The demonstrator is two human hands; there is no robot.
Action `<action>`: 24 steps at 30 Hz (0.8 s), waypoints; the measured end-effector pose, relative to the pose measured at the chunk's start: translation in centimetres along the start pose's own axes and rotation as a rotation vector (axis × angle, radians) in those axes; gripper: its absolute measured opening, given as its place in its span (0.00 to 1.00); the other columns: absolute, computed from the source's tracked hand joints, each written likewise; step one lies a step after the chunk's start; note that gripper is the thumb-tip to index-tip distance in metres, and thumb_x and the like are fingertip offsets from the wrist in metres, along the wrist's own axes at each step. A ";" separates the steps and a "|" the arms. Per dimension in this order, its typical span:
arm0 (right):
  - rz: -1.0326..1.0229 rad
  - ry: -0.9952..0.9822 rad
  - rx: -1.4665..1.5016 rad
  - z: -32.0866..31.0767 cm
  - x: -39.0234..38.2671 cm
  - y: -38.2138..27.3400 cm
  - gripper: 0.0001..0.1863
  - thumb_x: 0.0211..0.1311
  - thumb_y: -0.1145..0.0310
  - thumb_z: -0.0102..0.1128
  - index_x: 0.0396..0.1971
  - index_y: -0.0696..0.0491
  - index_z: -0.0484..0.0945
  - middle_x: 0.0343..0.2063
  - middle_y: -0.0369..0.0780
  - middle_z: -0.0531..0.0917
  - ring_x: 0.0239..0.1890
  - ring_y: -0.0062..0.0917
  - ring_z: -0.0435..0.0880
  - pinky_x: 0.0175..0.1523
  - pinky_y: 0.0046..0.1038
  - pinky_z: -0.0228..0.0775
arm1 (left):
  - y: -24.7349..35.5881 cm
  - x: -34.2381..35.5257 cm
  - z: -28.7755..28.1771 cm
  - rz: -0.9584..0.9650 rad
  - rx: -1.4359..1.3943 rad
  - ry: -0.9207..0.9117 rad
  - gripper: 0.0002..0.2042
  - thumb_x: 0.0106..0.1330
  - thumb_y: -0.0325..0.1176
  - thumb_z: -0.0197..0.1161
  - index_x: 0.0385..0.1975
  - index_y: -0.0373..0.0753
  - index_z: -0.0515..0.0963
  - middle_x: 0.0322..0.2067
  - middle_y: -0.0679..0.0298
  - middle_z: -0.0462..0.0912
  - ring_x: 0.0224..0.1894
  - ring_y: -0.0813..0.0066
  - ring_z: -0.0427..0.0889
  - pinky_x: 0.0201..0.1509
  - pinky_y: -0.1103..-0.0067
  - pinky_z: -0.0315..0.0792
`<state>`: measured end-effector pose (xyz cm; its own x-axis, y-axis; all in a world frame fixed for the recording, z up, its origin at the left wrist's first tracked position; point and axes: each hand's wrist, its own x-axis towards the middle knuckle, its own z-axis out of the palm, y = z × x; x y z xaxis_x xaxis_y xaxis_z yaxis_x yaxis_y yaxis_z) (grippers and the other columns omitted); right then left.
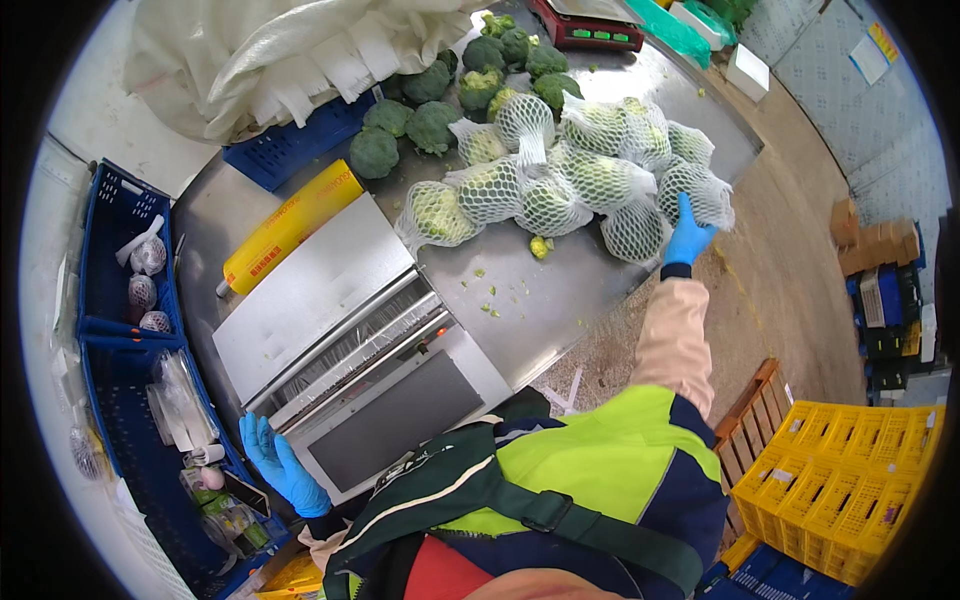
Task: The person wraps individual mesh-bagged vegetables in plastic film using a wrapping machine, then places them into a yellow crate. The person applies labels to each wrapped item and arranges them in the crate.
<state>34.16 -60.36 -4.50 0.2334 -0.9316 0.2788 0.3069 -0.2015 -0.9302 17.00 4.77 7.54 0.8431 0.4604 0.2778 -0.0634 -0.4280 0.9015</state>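
My right hand (689,236), in a blue glove, grips a pale green vegetable head in a white foam net (697,192) at the right end of a pile. Its thumb lies on the net, and the other fingers are mostly hidden. Several more netted heads (590,178) are heaped on the metal table (470,345). Behind them lie bare dark green broccoli heads (433,126). My left hand (285,468), also blue-gloved, is raised with fingers stretched beside the near left corner of a film-wrapping machine (395,410), holding nothing.
A yellow film roll (292,225) lies behind the machine. Blue crates (125,410) line the left side, with a white sack (270,70) at the back left. A red scale (588,30) stands at the far edge. Yellow crates (840,480) are stacked at lower right beside a wooden pallet (750,430).
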 end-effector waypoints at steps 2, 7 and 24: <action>-0.288 -0.311 -0.350 0.9 -2.6 -4.0 0.32 0.50 0.67 0.68 0.53 0.63 0.67 0.50 0.42 0.75 0.51 0.26 0.73 0.56 0.28 0.65 | 0.3 -0.7 0.1 -0.024 -0.006 -0.009 0.22 0.65 0.25 0.50 0.61 0.34 0.60 0.61 0.60 0.62 0.61 0.67 0.63 0.65 0.74 0.55; -0.162 -1.029 0.269 9.8 -16.3 -14.7 0.19 0.58 0.70 0.49 0.50 0.55 0.64 0.60 0.43 0.66 0.63 0.35 0.61 0.67 0.35 0.50 | 3.1 1.9 5.4 0.128 -0.065 -0.292 0.22 0.63 0.21 0.49 0.59 0.37 0.63 0.61 0.61 0.62 0.61 0.69 0.64 0.63 0.75 0.58; -0.925 -1.619 -0.018 17.1 -36.8 -16.4 0.16 0.49 0.72 0.60 0.41 0.54 0.73 0.55 0.49 0.68 0.55 0.44 0.69 0.57 0.37 0.63 | -7.2 7.9 2.3 0.007 0.177 -0.230 0.23 0.58 0.20 0.50 0.56 0.40 0.64 0.51 0.58 0.71 0.48 0.71 0.75 0.47 0.76 0.71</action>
<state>36.37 -17.61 4.55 0.5622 0.6169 0.5508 0.8269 -0.4245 -0.3687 25.33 9.70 2.44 0.9433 0.2767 0.1834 0.0070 -0.5690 0.8223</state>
